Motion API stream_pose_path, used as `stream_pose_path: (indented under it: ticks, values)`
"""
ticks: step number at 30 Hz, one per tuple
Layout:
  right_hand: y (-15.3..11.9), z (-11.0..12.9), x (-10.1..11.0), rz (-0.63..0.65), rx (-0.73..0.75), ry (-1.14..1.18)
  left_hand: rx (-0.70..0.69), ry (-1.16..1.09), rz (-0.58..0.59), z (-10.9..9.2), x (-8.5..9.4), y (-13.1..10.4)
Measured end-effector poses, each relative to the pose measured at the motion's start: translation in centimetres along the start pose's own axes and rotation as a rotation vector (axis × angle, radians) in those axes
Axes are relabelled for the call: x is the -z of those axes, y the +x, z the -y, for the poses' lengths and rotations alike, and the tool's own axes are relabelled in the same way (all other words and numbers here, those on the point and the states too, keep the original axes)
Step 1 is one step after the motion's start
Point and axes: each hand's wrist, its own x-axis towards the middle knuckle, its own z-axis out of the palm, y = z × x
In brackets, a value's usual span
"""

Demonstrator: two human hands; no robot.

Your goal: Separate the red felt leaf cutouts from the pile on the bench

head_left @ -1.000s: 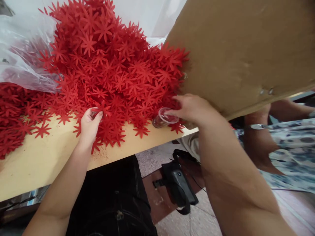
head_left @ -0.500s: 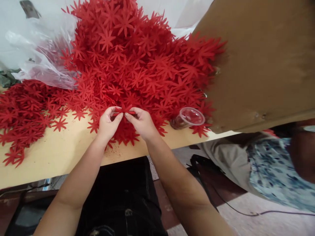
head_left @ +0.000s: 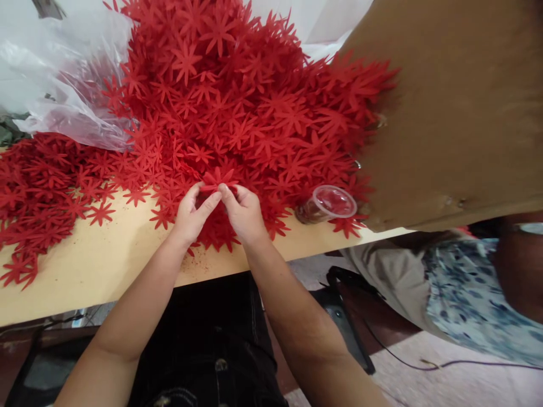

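Note:
Between my two hands is a red petal cutout (head_left: 218, 177), star-shaped with several narrow petals. My left hand (head_left: 195, 212) is closed, thumb and fingers pinching its left side. My right hand (head_left: 244, 210) pinches its right side, with the two thumbs touching or almost touching in front. Just behind my hands rises a big heap of the same red cutouts (head_left: 237, 113). More of them lie under my wrists. Whether the held piece is one layer or several, I cannot tell.
A clear plastic cup (head_left: 328, 204) leans at the right on the wooden table (head_left: 127, 249). Beside it stands a large brown cardboard box (head_left: 445, 113). At left are a clear plastic bag (head_left: 89, 107) and a smaller red pile (head_left: 42, 186). A person in a patterned top (head_left: 475, 294) sits at right.
My hands have drawn closer together, thumbs meeting at the middle of the red cutout. Its petals now stand up more in view behind the thumbs. The camera has shifted slightly.

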Motion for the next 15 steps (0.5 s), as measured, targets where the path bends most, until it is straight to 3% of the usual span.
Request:
stream_pose_path:
  ticks: [8,11,15]
  values:
    - [-0.6,1.1,0.8,0.197,-0.122,0.017,0.091,-0.175,-0.153,0.3,0.0,0.4]
    - [-0.3,1.0,1.5,0.137,-0.088,-0.04,0.105,-0.212,-0.192,0.2,0.1,0.4]
    - [0.7,0.1,2.9,0.024,-0.017,-0.115,0.12,-0.221,-0.365,0.0,0.8,0.8]
